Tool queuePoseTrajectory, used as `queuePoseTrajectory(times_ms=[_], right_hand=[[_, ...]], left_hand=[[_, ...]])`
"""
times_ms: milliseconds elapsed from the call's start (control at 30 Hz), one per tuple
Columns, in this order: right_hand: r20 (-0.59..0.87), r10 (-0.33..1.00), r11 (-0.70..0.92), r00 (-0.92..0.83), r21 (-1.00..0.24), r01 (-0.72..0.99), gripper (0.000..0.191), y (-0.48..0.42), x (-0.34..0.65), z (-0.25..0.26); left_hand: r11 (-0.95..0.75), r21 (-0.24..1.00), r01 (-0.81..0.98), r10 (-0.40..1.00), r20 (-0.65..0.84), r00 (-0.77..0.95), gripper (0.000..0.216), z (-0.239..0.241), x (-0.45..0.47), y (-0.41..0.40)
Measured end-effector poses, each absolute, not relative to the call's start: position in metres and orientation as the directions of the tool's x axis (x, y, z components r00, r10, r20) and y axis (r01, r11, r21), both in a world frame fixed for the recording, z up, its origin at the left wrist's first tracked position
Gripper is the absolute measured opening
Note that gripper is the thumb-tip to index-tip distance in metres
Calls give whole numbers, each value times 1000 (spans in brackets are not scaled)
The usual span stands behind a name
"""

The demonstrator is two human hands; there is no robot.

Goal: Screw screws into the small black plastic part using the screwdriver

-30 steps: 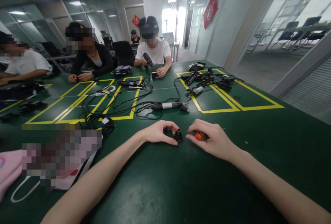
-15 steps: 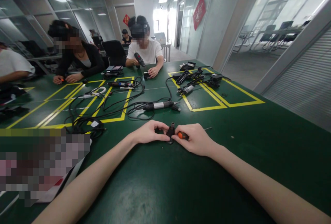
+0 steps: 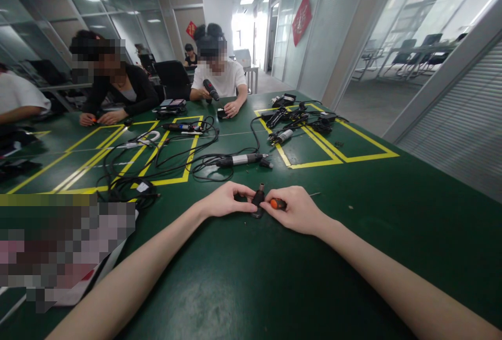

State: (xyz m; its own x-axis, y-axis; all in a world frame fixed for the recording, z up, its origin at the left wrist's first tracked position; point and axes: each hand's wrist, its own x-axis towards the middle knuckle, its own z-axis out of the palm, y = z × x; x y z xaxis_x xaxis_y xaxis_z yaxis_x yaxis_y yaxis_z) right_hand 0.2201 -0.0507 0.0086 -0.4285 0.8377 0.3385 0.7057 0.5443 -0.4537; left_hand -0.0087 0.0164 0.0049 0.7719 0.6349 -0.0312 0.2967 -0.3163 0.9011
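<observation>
My left hand (image 3: 225, 201) rests on the green table (image 3: 274, 277), its fingers curled and pinched on a small black part (image 3: 258, 199) with a short tube on top. My right hand (image 3: 298, 209) lies just to the right, closed around a small tool with an orange handle (image 3: 277, 204). The tool's tip meets the black part between my two hands.
Beyond my hands lie a silver-and-black handpiece (image 3: 240, 160) and tangled black cables (image 3: 157, 162) inside yellow floor-tape boxes. More tools and adapters (image 3: 298, 117) sit far right. Other people sit at the far and left sides. A blurred patch (image 3: 66, 251) covers things at the near left.
My hands have come together: the right hand moved left until the orange tool met the black part. The view shifted slightly; in the last half second almost nothing moved.
</observation>
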Motion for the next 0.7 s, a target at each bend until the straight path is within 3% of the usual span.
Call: queuePoseTrajectory(times_ms=[367, 700], right_hand=[[354, 823, 566, -445, -441, 697, 22, -50, 221, 7], [416, 739, 666, -530, -328, 670, 20, -50, 221, 6]], left_hand=[[-345, 886, 310, 631, -25, 775, 40, 9, -8, 15], [-346, 896, 277, 625, 0, 780, 38, 8, -7, 14]])
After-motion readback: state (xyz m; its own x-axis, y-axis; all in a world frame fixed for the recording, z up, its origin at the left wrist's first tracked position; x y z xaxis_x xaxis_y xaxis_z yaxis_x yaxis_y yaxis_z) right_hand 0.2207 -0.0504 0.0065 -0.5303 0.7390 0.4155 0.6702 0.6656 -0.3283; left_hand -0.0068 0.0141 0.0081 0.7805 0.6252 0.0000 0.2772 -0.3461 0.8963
